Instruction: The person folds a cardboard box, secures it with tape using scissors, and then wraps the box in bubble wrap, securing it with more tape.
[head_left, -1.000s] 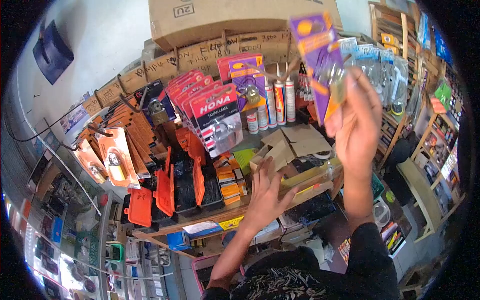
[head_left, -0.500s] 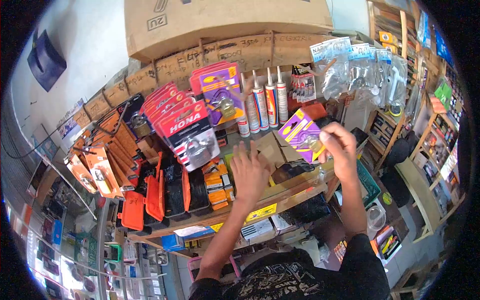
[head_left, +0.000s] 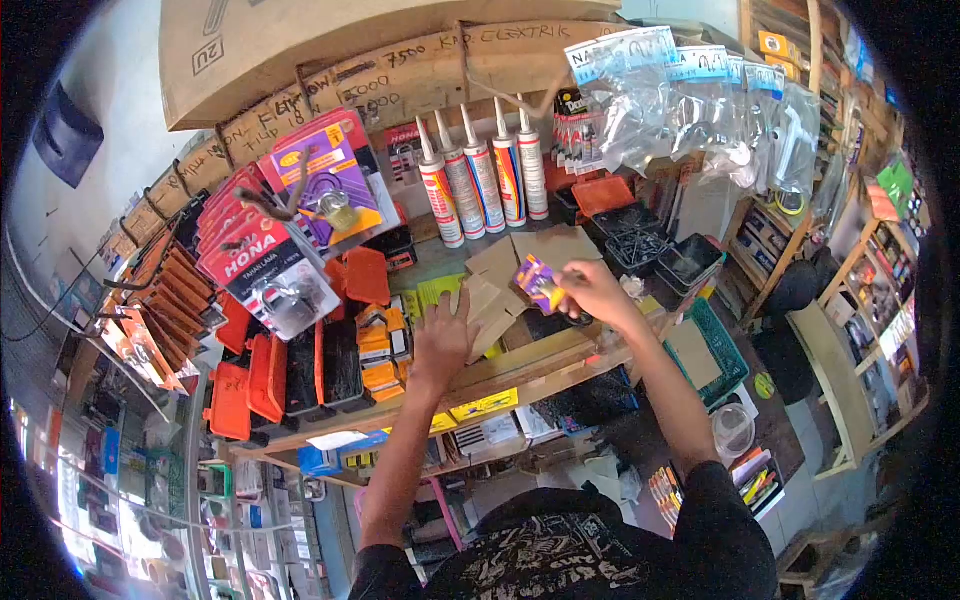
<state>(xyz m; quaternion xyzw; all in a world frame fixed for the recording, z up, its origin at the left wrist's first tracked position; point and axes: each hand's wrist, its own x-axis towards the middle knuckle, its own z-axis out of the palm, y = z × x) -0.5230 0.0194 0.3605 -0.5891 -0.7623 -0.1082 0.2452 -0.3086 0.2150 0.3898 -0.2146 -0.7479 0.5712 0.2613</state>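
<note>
My right hand (head_left: 595, 292) grips a purple and yellow carded package (head_left: 540, 284) by its edge, above the shelf near pieces of brown cardboard. My left hand (head_left: 442, 345) holds nothing; its fingers are spread over a yellow-green item (head_left: 438, 291) at the shelf's front, beside small orange boxes (head_left: 380, 345). Up and to the left, red HONA padlock packs (head_left: 268, 268) hang on a hook. A purple padlock pack (head_left: 328, 195) hangs beside them. Behind the hands stand several sealant tubes (head_left: 480, 185).
Orange-lidded black cases (head_left: 265, 378) line the shelf's left side. Clear bags (head_left: 630, 110) hang at upper right. A black bin of screws (head_left: 632, 243) and a green basket (head_left: 735, 345) are on the right. A large carton (head_left: 330, 50) lies above.
The package in my right hand has moved left and down, away from my face. My left hand has moved a little left and down. The view has shifted, so the hanging packs appear further left.
</note>
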